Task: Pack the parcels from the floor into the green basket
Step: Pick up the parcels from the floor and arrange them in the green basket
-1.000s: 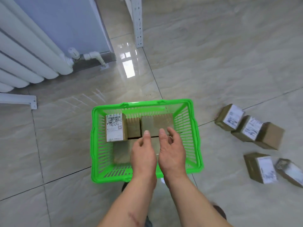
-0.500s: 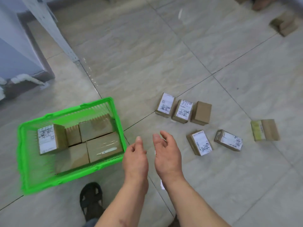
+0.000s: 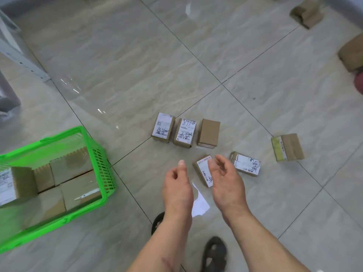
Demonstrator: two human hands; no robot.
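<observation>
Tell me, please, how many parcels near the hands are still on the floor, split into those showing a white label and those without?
White label showing: 4
Plain brown: 1
Brown with yellow end: 1
Total: 6

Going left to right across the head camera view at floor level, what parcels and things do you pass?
Green plastic basket holding brown parcels → labelled cardboard parcel → scribbled-label parcel → plain brown parcel → tilted labelled parcel → yellow-taped parcel.
</observation>
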